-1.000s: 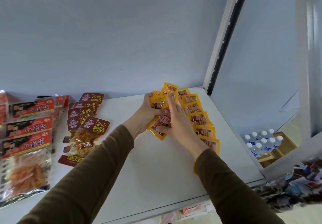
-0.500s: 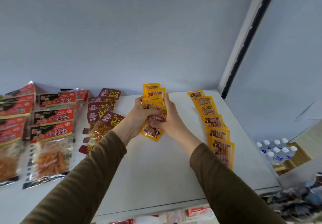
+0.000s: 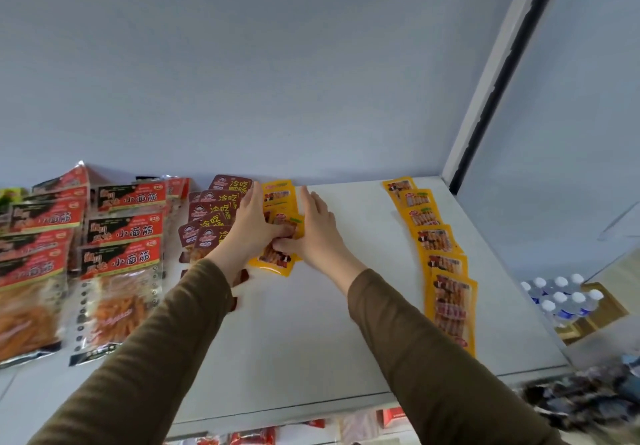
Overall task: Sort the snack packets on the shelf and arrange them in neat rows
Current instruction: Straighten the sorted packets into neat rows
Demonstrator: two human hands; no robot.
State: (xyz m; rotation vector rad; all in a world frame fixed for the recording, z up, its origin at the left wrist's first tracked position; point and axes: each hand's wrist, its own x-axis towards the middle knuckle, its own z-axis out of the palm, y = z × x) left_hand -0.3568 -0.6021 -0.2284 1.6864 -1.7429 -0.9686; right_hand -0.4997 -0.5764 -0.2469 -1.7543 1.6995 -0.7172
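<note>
Centre frame, on the white shelf (image 3: 311, 340), both hands bracket a short column of yellow packets (image 3: 280, 198), seemingly to square its edges into a row; the left hand (image 3: 251, 229) and right hand (image 3: 317, 233) keep fingers straight along its sides, thumbs pressing the nearest packet; a finished yellow row (image 3: 440, 254) lies well apart, at right.

Small yellow plastic snack packets (image 3: 278, 233) overlapped in a short row at the shelf's far middle, second overlapping yellow row (image 3: 440, 250) running near to far along the right
</note>
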